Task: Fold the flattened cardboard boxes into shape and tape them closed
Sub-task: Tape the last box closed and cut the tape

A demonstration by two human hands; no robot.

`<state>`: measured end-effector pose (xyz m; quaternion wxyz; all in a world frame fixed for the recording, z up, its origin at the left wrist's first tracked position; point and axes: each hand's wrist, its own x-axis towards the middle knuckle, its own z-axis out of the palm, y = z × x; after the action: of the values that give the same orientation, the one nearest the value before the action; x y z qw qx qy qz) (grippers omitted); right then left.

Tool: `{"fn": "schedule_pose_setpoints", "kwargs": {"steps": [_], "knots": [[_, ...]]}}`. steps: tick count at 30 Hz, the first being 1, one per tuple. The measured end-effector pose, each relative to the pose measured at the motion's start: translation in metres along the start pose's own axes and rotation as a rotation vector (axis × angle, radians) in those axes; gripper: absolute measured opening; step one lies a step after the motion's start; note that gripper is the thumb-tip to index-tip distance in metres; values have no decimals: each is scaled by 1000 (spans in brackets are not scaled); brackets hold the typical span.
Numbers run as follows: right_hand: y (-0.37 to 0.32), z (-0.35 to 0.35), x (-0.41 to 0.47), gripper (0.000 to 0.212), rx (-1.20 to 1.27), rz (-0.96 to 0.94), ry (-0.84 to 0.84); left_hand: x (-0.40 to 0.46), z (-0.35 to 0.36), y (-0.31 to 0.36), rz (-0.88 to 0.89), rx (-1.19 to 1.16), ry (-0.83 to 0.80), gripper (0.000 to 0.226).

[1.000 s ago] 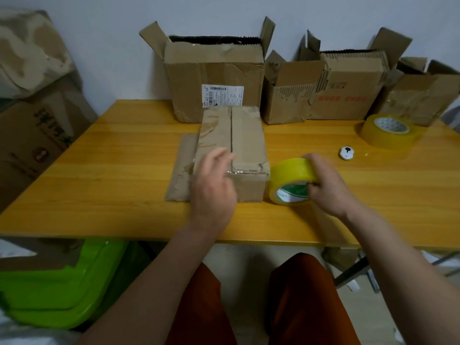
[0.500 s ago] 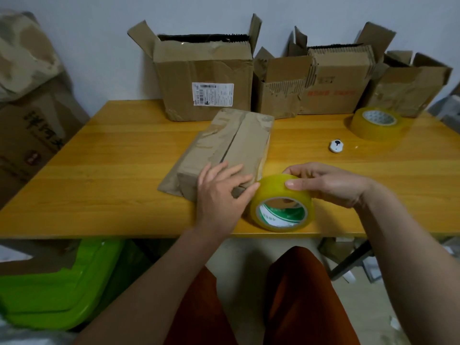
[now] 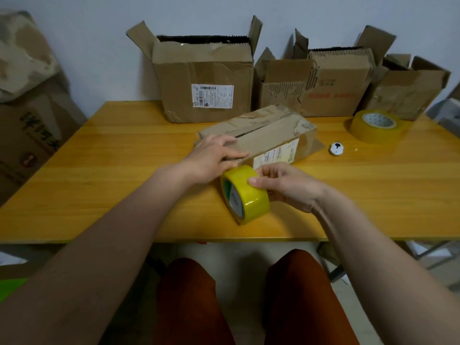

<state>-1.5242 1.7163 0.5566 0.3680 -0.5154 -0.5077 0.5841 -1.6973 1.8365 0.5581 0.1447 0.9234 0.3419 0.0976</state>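
A small folded cardboard box point(image 3: 271, 131) lies slantwise on the middle of the wooden table point(image 3: 112, 170), its two top flaps closed with a dark seam between them and a white label on its near side. My left hand point(image 3: 214, 156) rests on the box's near left end, fingers flat over the flap edge. A yellow tape roll point(image 3: 245, 194) stands on edge just in front of the box. My right hand point(image 3: 283, 186) grips the roll from the right, thumb on its outer face.
Several open cardboard boxes point(image 3: 206, 80) line the table's back edge by the wall. A second, amber tape roll point(image 3: 375, 125) lies flat at the right, with a small white round object point(image 3: 336, 148) beside it. More cardboard point(image 3: 27, 115) leans at the left.
The box has been turned clockwise, so its labelled side now faces me. My left hand stayed on its near end. My right hand brought the tape roll upright against the box's near corner.
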Motion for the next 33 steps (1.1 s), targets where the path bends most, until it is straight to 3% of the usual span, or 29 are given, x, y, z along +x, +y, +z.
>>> {"fn": "schedule_pose_setpoints", "kwargs": {"steps": [7,13,17,20,23,27,30,33], "knots": [[4,6,22,19,-7,17,52,19,-6,-3,-77,-48,88,63],[-3,-2,28,27,61,89,47,23,-10,-5,-118,-122,86,62],[-2,-3,25,23,91,73,111,33,-12,14,-175,58,22,58],[2,-17,22,29,65,54,304,43,-7,37,-217,209,-24,53],[15,-52,24,19,-154,74,597,57,-1,59,-271,236,-28,44],[41,-115,35,34,-472,225,813,77,13,89,-354,203,-26,51],[56,-146,40,44,-705,298,911,83,29,107,-361,371,-164,59],[63,-165,46,52,-891,324,894,86,43,110,-384,481,-242,65]]}}
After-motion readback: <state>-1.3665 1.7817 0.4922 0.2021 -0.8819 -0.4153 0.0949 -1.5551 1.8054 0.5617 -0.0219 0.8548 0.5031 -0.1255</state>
